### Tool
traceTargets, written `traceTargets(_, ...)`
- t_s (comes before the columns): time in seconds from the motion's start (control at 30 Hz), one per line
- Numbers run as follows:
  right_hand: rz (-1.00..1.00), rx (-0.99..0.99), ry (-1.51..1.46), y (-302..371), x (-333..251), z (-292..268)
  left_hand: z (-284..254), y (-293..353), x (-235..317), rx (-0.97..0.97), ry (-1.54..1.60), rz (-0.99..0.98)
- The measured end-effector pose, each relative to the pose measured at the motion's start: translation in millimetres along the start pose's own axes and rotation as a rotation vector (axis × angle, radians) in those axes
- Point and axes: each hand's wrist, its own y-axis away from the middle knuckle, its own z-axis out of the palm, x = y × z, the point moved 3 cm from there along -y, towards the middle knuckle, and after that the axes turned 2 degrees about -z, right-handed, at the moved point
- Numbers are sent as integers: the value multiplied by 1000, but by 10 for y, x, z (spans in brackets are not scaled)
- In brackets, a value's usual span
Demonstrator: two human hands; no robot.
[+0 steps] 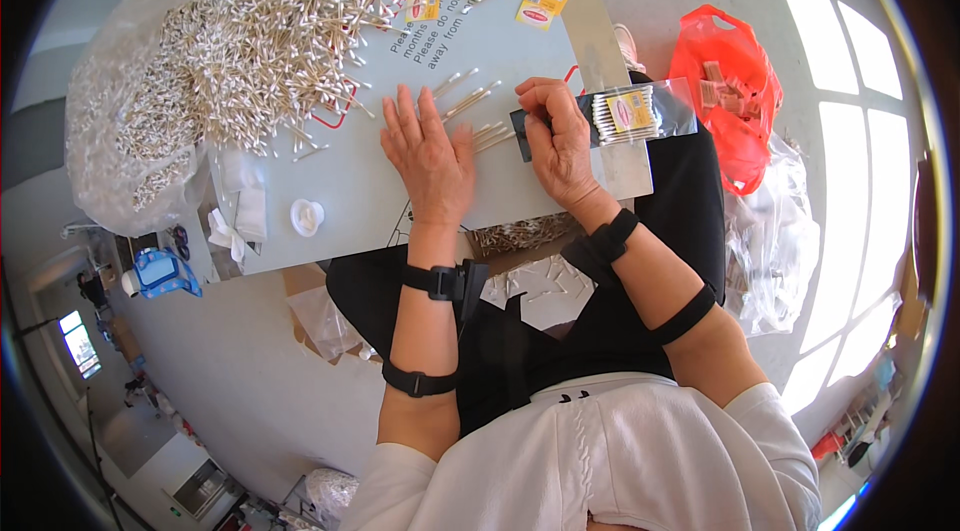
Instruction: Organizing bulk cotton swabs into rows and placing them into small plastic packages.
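Observation:
My left hand (430, 159) lies palm down on the grey tabletop, fingers stretched out and slightly apart. Loose cotton swabs (470, 103) lie just right of its fingertips, and a few more sit between my two hands. My right hand (562, 143) rests over a dark strip (522, 135) near the right table edge, its fingers curled in; what they hold, if anything, is hidden. Beside its knuckles is a clear plastic bag (680, 107) with a row of white-tipped cotton swabs (606, 119) inside and a yellow card (630, 112) over them.
A big heap of cotton swabs (280, 41) spills from a clear sack (95, 121) at the left. Yellow cards (543, 4) are scattered at the far side. A small white cup (307, 218) stands near the front edge. A red bag (735, 131) hangs at the right.

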Motion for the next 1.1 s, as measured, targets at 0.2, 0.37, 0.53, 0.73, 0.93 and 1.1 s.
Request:
traceTargets(0.2, -34, 14, 59, 14, 71, -1, 78, -60, 115, -120, -14, 123)
traceTargets(0.37, 1, 29, 16, 14, 82, -12, 16, 264, 282, -123, 42, 145)
traceTargets(0.53, 20, 48, -29, 10, 93, 0, -13, 419, 362, -195, -18, 79)
traceTargets(0.73, 64, 39, -42, 12, 63, 0, 39, 127, 285, -186, -70, 116)
traceTargets(0.93, 38, 28, -16, 9, 109, -13, 64, 71, 270, -209, -89, 131)
traceTargets(1.1, 65, 57, -76, 3, 104, -24, -19, 75, 130, 81, 545, -52)
